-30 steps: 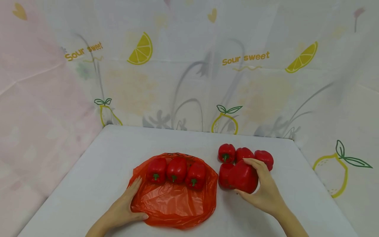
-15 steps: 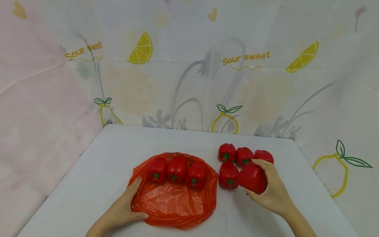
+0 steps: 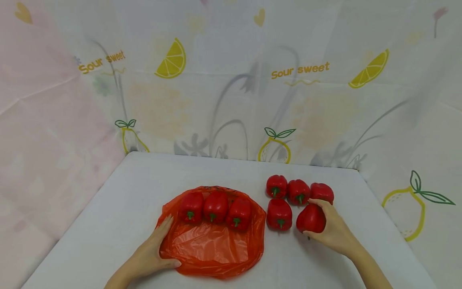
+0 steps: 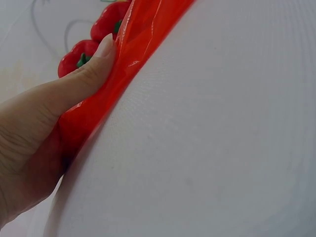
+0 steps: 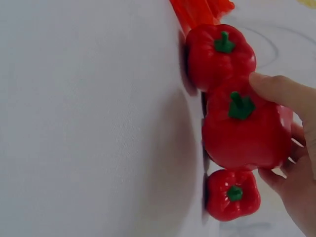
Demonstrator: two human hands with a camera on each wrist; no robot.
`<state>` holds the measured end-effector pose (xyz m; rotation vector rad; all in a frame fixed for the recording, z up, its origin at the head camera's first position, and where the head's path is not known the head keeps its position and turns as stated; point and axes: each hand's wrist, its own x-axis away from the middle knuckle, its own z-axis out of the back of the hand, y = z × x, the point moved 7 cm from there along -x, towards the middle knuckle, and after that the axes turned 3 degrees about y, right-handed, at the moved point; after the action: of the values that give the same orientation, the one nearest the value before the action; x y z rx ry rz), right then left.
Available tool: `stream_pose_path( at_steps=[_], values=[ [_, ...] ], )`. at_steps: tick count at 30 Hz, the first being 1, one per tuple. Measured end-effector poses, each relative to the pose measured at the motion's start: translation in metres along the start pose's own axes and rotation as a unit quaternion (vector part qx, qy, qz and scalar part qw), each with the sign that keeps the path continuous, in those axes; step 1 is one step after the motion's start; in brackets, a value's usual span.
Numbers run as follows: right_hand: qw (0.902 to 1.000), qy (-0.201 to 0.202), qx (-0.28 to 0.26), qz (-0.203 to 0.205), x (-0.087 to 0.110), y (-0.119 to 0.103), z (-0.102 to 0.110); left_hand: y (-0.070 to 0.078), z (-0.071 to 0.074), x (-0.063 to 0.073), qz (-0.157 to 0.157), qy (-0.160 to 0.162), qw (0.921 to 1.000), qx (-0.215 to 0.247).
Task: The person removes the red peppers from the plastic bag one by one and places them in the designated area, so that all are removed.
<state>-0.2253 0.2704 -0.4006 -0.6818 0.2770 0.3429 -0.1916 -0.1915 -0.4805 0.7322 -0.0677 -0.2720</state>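
On the right of the table, my right hand [image 3: 335, 228] grips a red bell pepper [image 3: 310, 218] between thumb and fingers. In the right wrist view its green stem [image 5: 240, 106] faces the camera. Just left of it stands another bell pepper [image 3: 279, 214], upright. My left hand [image 3: 151, 249] holds the left side of an orange-red plastic bag [image 3: 211, 245], thumb at the near edge, fingers along the left edge. In the left wrist view the thumb [image 4: 84, 81] lies over the plastic and the fingers are mostly hidden. Several things inside the bag are red peppers [image 3: 215, 206] in a row at its far side.
Behind the held pepper is a row of three more bell peppers [image 3: 298, 191]. White cloth covers the table [image 3: 144, 180], whose far edge meets a curtain [image 3: 223, 100] printed with lemons.
My right hand has moved right and downward with the bell pepper, uncovering the pepper on its left and part of the back row. My left hand and the bag have stayed put.
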Motion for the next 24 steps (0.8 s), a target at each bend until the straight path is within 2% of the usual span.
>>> stream_pose_path(
  at_steps=[4,9,15,18,24],
  values=[
    [0.9986,-0.049,-0.004,-0.02,-0.004,0.009,-0.01,0.0,-0.001,0.0,-0.001,0.0,1.0,0.003],
    [0.9963,-0.084,-0.013,0.012,-0.007,0.007,-0.019,0.001,0.0,0.001,-0.003,0.003,1.0,0.004],
    [0.9942,-0.073,0.004,0.079,-0.006,0.0,-0.019,0.002,0.001,0.001,-0.003,0.004,1.0,0.005],
    [0.9939,-0.068,0.007,0.086,-0.006,-0.002,-0.019,0.003,0.002,0.001,-0.003,0.004,1.0,0.002],
    [0.9953,-0.06,0.011,0.075,-0.007,-0.003,-0.018,0.004,0.003,0.001,-0.006,0.003,1.0,0.0]
  ],
)
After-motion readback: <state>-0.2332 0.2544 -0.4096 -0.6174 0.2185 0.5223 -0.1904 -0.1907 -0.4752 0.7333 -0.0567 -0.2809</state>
